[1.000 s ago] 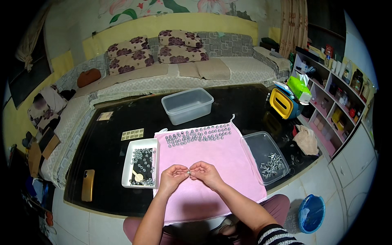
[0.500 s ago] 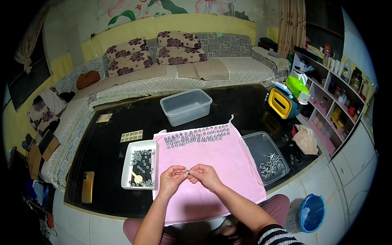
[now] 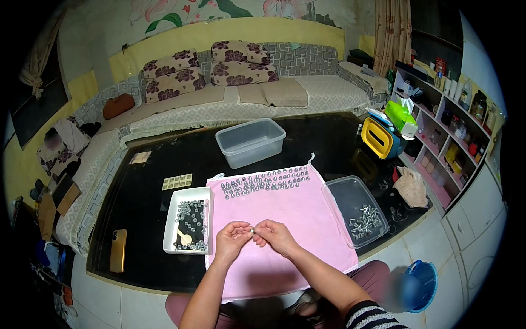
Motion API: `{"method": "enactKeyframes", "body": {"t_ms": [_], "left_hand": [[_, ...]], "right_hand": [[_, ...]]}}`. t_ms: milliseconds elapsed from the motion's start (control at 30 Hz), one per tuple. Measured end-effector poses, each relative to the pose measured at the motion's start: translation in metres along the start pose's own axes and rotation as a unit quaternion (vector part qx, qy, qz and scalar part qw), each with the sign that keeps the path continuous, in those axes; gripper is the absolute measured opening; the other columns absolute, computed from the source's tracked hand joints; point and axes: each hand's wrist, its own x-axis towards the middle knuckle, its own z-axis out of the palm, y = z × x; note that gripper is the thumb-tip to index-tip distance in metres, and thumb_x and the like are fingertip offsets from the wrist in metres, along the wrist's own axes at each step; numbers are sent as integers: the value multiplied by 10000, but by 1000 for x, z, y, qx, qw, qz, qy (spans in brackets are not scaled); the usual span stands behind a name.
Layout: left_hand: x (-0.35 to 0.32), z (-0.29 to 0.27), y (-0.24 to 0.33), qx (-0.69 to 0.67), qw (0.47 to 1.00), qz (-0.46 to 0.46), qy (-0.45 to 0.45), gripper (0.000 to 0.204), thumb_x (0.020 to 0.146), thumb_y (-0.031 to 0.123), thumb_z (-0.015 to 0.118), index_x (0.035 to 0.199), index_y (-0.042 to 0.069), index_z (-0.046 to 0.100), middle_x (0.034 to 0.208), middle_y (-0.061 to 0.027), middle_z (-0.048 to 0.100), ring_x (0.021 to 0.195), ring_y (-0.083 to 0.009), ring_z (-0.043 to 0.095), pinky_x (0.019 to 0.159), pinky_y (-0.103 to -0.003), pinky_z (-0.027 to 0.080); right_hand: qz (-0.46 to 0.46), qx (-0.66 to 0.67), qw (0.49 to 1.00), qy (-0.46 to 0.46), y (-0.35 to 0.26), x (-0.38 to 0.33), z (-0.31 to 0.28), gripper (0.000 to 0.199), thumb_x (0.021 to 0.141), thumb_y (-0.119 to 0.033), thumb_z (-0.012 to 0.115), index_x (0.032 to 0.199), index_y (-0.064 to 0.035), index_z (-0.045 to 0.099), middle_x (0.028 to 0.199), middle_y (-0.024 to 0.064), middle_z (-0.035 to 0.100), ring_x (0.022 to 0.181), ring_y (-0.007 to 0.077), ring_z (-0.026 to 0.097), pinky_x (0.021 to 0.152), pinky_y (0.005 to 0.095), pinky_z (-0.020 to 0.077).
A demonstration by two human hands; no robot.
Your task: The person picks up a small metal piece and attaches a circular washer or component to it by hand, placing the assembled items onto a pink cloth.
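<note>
My left hand (image 3: 232, 240) and my right hand (image 3: 275, 236) meet over a pink cloth (image 3: 279, 211), fingertips pinched around one small shiny metal piece (image 3: 252, 231). Most of that piece is covered by the fingers, so its kind cannot be made out. Beyond my hands, several small silver dome-shaped pieces (image 3: 263, 183) stand in rows on the cloth. To the left, a white tray (image 3: 167, 222) holds clear and silvery round pieces (image 3: 190, 210) and a pale spoon (image 3: 185, 239). On the right, a clear plastic lid (image 3: 345, 194) carries a heap of small silver metal parts (image 3: 366, 222).
An empty clear plastic box (image 3: 249, 145) stands farther back on the black table (image 3: 142, 181). A gold phone (image 3: 118, 251) and a stamped sheet (image 3: 177, 182) lie left. At right are a yellow-blue box (image 3: 378, 140), a beige cloth (image 3: 411, 187) and a blue bucket (image 3: 424, 285) on the floor.
My hands stay together in almost the same place, still pinching the small metal piece, with only a slight shift of the fingers. The trays and rows look unchanged.
</note>
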Motion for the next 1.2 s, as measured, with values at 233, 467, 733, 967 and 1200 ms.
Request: {"method": "enactKeyframes", "body": {"t_ms": [233,467,733,967,1200], "left_hand": [[0,3,3,-2,1000,-4,5,220,728,-60,618,929,-13,542,853,-93,599,774,-121,578,720,-230,492],[0,1,-1,8,1000,9,8,203,727,-58,622,908,-14,541,840,-87,597,766,-120,575,715,-228,490],[1,0,-1,12,1000,10,3,200,722,-53,631,897,-13,544,837,-85,594,767,-116,572,708,-218,486],[1,0,-3,17,1000,14,-4,198,723,-44,637,896,-10,548,825,-74,590,760,-107,566,694,-210,477],[1,0,0,30,999,10,-4,188,725,-48,632,886,-5,545,822,-74,589,760,-108,566,696,-209,477]], "right_hand": [[5,20,1000,-4,-2,-1,-1,182,866,-159,503,906,16,535,743,66,577,635,103,532,587,226,455],[3,-6,1000,-5,2,0,-1,178,868,-167,501,891,9,523,724,60,570,619,104,531,575,226,457],[-27,-23,999,-2,5,-1,0,186,875,-179,491,882,6,517,714,54,563,614,101,530,565,230,459],[-11,-43,999,0,0,-3,1,215,881,-205,482,852,4,522,682,51,558,598,101,528,550,231,455],[-12,-54,998,-5,-1,-2,1,237,889,-224,468,846,2,523,664,49,551,580,102,527,517,224,449]]}}
